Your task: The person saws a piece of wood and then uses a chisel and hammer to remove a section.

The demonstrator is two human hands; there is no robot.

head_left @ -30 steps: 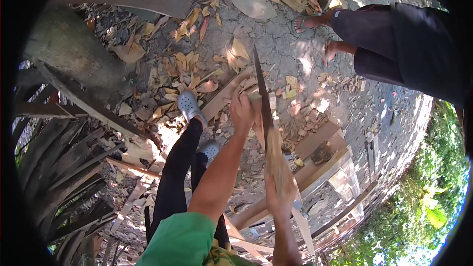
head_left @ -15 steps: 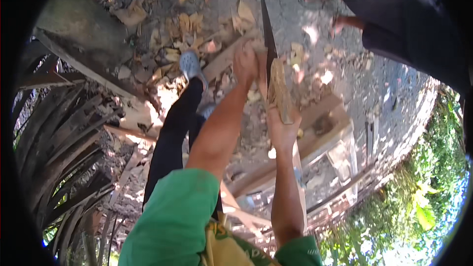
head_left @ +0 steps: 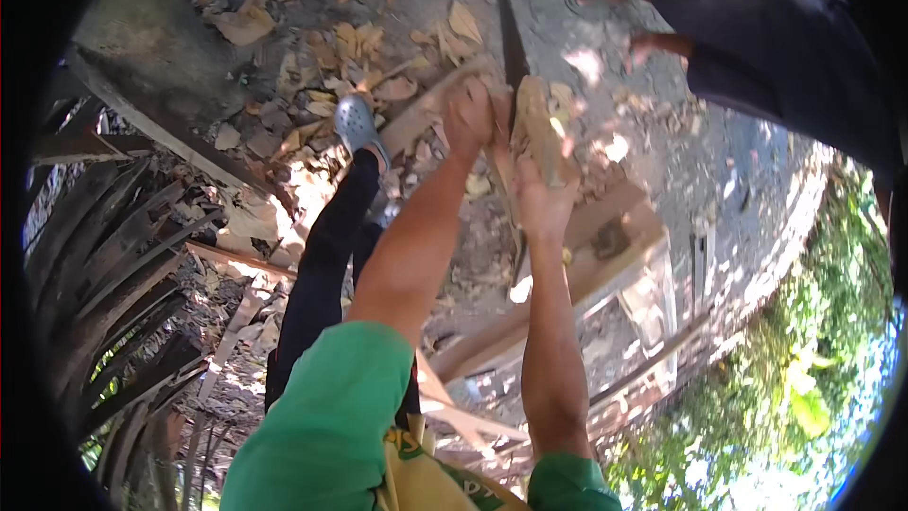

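Observation:
My right hand (head_left: 546, 199) is wrapped around the wooden handle (head_left: 537, 123) of a handsaw. Its dark, tapering blade (head_left: 512, 33) points away from me. Just left of the saw, my left hand (head_left: 468, 114) is closed on a narrow wooden board (head_left: 504, 170), close beside the blade. Part of that board is hidden by my hands and the saw. Where the teeth meet the wood cannot be made out.
A grey clog (head_left: 357, 123) stands on leaf-strewn ground at left. Another person's dark clothing (head_left: 757, 47) and bare feet show at upper right. A thick timber (head_left: 605, 237) lies right of my arm. Old boards (head_left: 161, 118) and dry fronds (head_left: 104, 293) fill the left side.
My right hand and the saw handle have moved forward, away from me, drawing nearer my left hand. The left hand stays on the board.

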